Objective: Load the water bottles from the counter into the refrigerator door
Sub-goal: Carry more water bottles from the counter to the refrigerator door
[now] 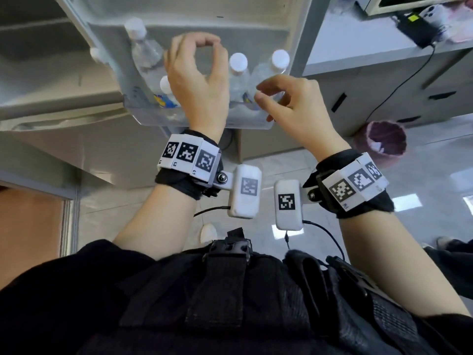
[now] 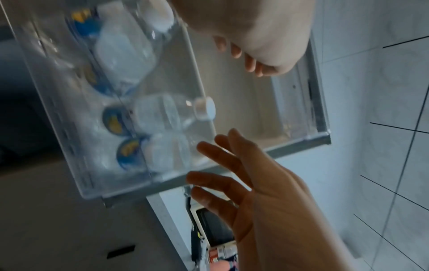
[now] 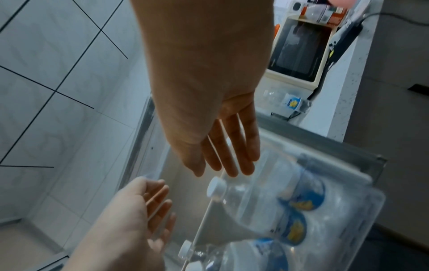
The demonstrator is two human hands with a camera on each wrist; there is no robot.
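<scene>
Both hands are up in front of the refrigerator door, and neither one is holding anything. The left hand (image 1: 197,80) hangs over the clear door bin (image 1: 204,121) with its fingers loosely curled, thumb and forefinger arched toward each other around empty air. The right hand (image 1: 291,103) sits just beside it, fingers relaxed and slack, also empty. The wrist views agree: the left hand (image 2: 250,183) shows spread, straight fingers, and the right hand (image 3: 218,128) reaches fingers-down above a white cap.

The water bottles (image 1: 239,75) are standing in the door bin, white caps up, blue and yellow labels showing through the clear front wall. One tall bottle (image 1: 143,47) stands at the bin's left end, and a shorter cap (image 1: 166,84) peeks out beside the left wrist. From the left wrist the bottles (image 2: 157,113) crowd one side of the bin, with bare bin floor on the other.

Round the room now: a pale grey worktop (image 1: 358,39) runs off to the right, carrying a cream microwave (image 3: 299,53), a black power unit (image 1: 419,29) with a cable trailing down the cabinet front, and one more bottle (image 3: 285,100) lying near the microwave. Grey cabinet drawers (image 1: 409,98) sit below it. A pink-lined waste bin (image 1: 381,142) stands on the glossy tiled floor (image 1: 422,201). The wall is white tile with dark grout lines (image 3: 58,73).
</scene>
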